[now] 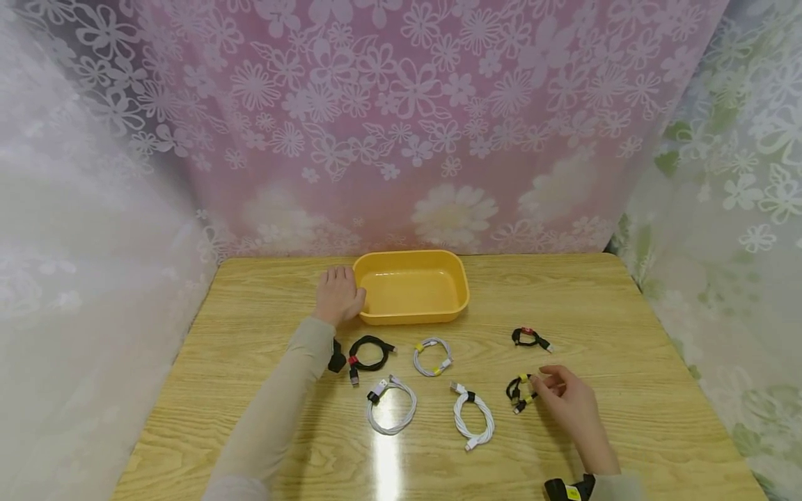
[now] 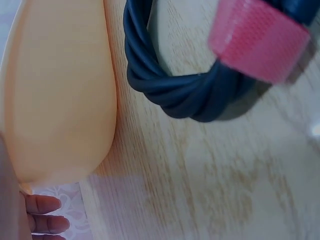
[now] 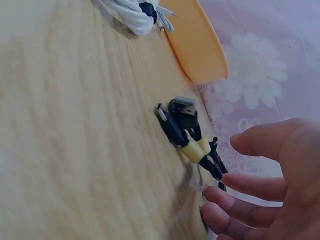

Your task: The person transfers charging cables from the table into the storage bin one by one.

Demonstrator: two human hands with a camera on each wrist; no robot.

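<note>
My left hand [image 1: 339,295] holds the left side of a yellow plastic container [image 1: 413,319], with the thumb over its rim. In the left wrist view the fingertips [image 2: 47,224] show beyond the container wall. Just in front of that hand lies a coiled black USB cable [image 1: 370,367] with a red tie. At the right, my right hand [image 1: 567,400] is at a small black USB cable [image 1: 514,393] with yellow ties. In the right wrist view the thumb [image 3: 255,141] stands apart from the fingers, and the index fingertip is close to the cable; contact is unclear.
Two coiled light cables, a yellow-tied one [image 1: 432,358] and a black-tied one [image 1: 392,417], lie mid-table. A thicker white cable [image 1: 474,417] lies right of them. Another black cable with a red tie [image 1: 531,339] lies farther back at right. Flowered curtains [image 1: 438,139] surround the wooden table [image 1: 263,292].
</note>
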